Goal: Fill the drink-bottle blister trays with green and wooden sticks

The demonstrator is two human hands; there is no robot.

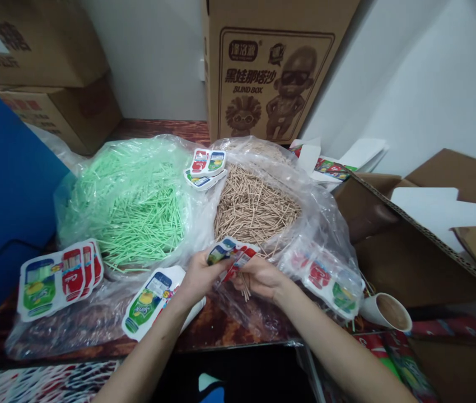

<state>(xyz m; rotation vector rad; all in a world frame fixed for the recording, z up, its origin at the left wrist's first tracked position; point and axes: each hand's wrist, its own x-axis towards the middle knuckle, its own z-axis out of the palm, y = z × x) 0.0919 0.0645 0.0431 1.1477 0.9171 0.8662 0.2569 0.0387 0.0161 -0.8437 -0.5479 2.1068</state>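
Observation:
My left hand [201, 278] is closed on a printed card packet [226, 250] with a blue-green half and a red half. My right hand [261, 277] pinches several thin brown sticks [245, 288] beside the packet's red half; the fingertips partly hide them. Just beyond my hands lies an open clear bag of brown sticks [255, 210]. To its left is another bag, full of light green sticks [145, 218]. Under my left forearm rest printed cards [148, 305] with a green bottle picture.
More cards lie in a fanned stack [38, 285] at left, a small pile [208, 162] between the bags, and a plastic-covered stack [326, 280] at right. A paper cup [387, 312] leans near an open carton [389, 246]. A tall cardboard box [271, 112] stands behind.

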